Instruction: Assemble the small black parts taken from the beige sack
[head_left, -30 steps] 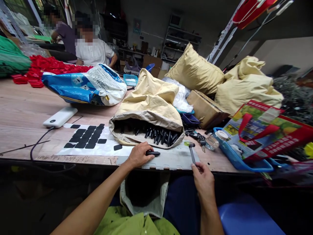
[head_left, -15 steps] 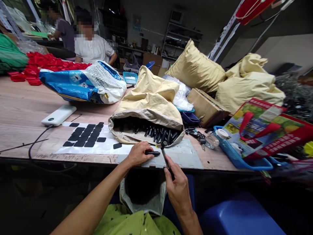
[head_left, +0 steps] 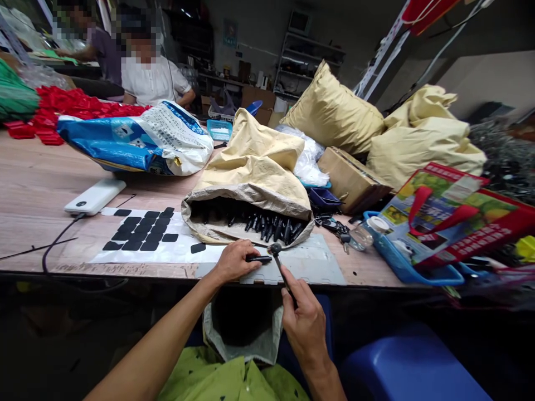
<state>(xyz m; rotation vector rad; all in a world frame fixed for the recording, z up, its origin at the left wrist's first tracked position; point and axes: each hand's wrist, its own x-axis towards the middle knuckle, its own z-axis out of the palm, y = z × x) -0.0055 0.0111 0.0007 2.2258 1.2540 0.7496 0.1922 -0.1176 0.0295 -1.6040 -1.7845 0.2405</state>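
Observation:
My left hand (head_left: 239,260) is closed around one end of a black pen-like tube (head_left: 261,259), which lies low over a grey board at the table's front edge. In my right hand (head_left: 304,312) is a small hammer (head_left: 280,264), its dark handle gripped and its rounded metal head beside the tube's free end. Whether head and tube touch I cannot tell. Just behind my hands, a cream cloth sack (head_left: 254,178) lies with its mouth towards me, showing many similar black tubes (head_left: 271,225). Below the table edge, an open grey-lined sack (head_left: 242,328) stands at my lap, its inside dark.
Black rounded squares (head_left: 144,229) lie on white paper to the left, near a white power bank (head_left: 95,197) with a cable. A blue-and-white bag (head_left: 137,139) sits behind. On the right are a blue basket (head_left: 401,267), a clear bottle (head_left: 361,236) and full sacks (head_left: 334,114). Two people sit beyond.
The hammer's head has shifted slightly left and down, towards the tube's end. My left hand keeps its hold. The whole view has shifted a little.

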